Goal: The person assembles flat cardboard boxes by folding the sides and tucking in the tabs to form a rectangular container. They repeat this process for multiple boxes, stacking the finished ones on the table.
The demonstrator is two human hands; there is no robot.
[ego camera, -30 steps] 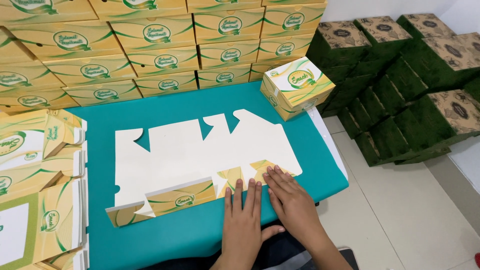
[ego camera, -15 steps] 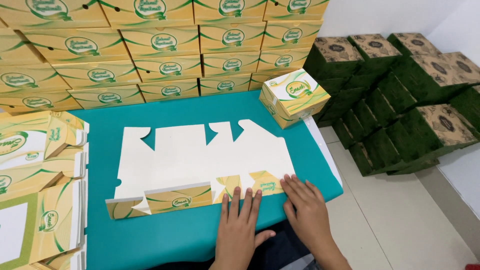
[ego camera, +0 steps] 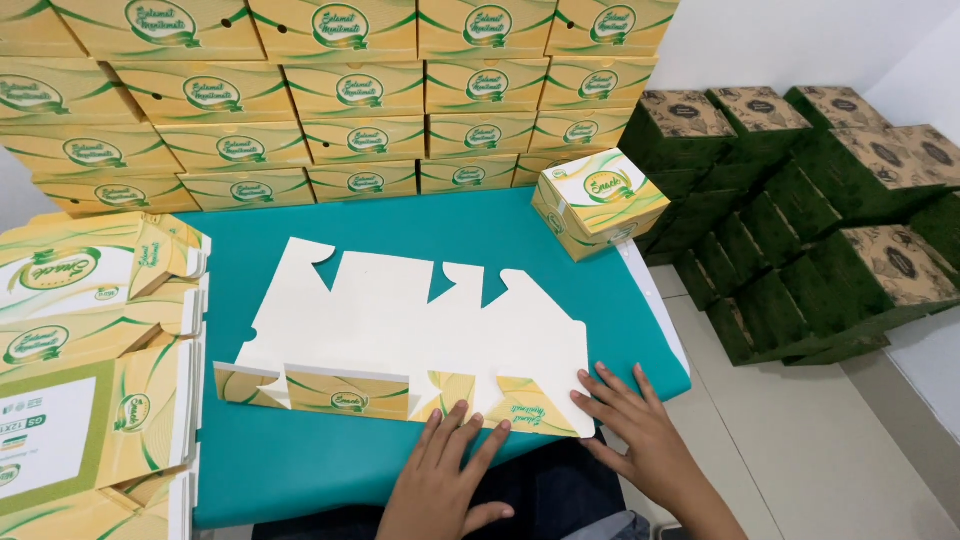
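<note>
Flat white die-cut cardboard box blank (ego camera: pixel 400 330) lies mid teal bench (ego camera: pixel 300 470), near flap folded up. Light, stiff, creasable; take by edges. Left hand (ego camera: pixel 440 480), right hand (ego camera: pixel 640 430) spread flat, pressing its near edge.

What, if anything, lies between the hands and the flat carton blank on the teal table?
Nothing visible. The left hand and right hand both rest their fingertips directly on the near folded edge of the flat carton blank.
</note>
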